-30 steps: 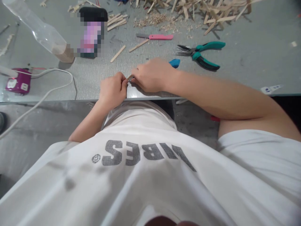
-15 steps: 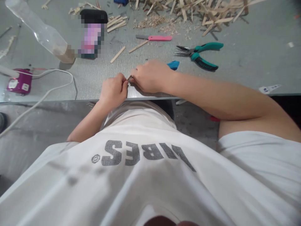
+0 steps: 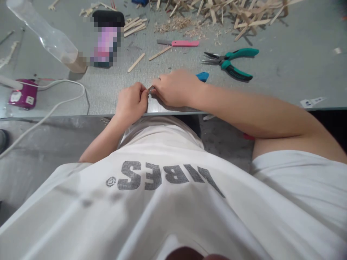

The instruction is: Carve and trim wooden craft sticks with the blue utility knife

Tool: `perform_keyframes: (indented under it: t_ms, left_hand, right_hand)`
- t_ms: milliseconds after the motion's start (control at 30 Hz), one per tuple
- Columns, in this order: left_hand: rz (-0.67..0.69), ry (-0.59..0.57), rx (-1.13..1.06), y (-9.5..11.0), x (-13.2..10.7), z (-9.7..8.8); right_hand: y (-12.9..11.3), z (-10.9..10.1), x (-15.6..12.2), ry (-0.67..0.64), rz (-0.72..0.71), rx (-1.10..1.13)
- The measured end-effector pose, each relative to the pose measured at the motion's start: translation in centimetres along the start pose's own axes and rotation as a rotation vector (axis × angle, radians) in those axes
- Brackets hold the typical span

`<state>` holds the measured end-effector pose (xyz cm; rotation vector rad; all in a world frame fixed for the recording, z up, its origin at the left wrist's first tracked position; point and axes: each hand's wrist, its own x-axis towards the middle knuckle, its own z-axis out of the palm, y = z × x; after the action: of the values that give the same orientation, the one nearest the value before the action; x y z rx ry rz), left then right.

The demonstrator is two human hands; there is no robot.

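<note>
My left hand [image 3: 131, 102] and my right hand [image 3: 175, 87] meet at the near edge of the grey table [image 3: 114, 90], fingers curled. Between their fingertips they pinch a small thin piece [image 3: 150, 89], mostly hidden; it looks like a short wooden or metal sliver. A blue object [image 3: 202, 76] pokes out from behind my right hand. Teal-handled pliers [image 3: 231, 62] lie to the right of that hand. A pink-handled knife [image 3: 179, 43] and loose wooden sticks [image 3: 136, 61] lie farther back.
A pile of wooden sticks and shavings [image 3: 230, 12] covers the far edge. A clear plastic bottle [image 3: 46, 34] lies at far left beside a blurred dark device [image 3: 104, 39]. A purple power strip [image 3: 23, 94] with white cables [image 3: 54, 108] sits at the left edge.
Both hands stay pinched together at the table edge with only slight shifts of the fingers.
</note>
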<state>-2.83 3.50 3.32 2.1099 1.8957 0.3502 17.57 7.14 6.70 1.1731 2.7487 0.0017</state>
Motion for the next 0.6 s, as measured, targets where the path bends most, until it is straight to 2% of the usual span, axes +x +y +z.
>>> perform_keyframes:
  t_ms: [167,300,600]
  left_hand:
    - [-0.065,0.033,-0.012,0.2,0.3,-0.4]
    - [-0.013,0.015,-0.092,-0.2,0.1,-0.3]
    - [0.072,0.104,-0.173,-2.0,1.0,1.3]
  right_hand:
    - [1.1,0.6,-0.1,0.001,-0.034,-0.003]
    - [1.4,1.1,0.0,0.02,-0.02,0.008]
    - [0.9,0.4,0.0,-0.011,-0.037,-0.009]
